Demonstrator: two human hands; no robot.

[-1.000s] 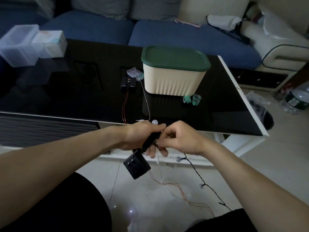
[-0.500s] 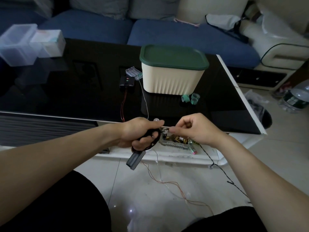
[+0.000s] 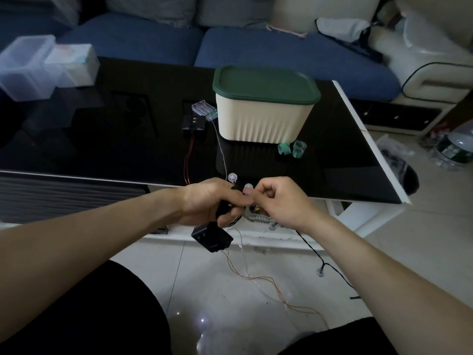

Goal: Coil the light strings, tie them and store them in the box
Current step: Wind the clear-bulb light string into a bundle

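Note:
My left hand (image 3: 210,201) grips a small coil of black light string, and its black battery box (image 3: 212,237) dangles just below. My right hand (image 3: 279,201) pinches the same string by a clear bulb (image 3: 248,187) right next to the left fingers. The loose black string (image 3: 314,254) trails down past my right wrist to the floor. A cream box with a green lid (image 3: 263,108) stands shut on the black table (image 3: 102,139). Beside it lie a black battery box (image 3: 193,123) with a red wire and a clear battery box (image 3: 204,110) with a silver wire.
Two green tape rolls (image 3: 291,149) lie in front of the box. Clear plastic containers (image 3: 38,65) sit at the table's far left. Red and silver wires (image 3: 261,280) run over the table edge onto the tiled floor. A blue sofa (image 3: 281,47) stands behind the table.
My right hand moved out to the right, drawing string, then came back against the left hand. The dangling battery box swung and turned. The trailing black string shifted on the floor.

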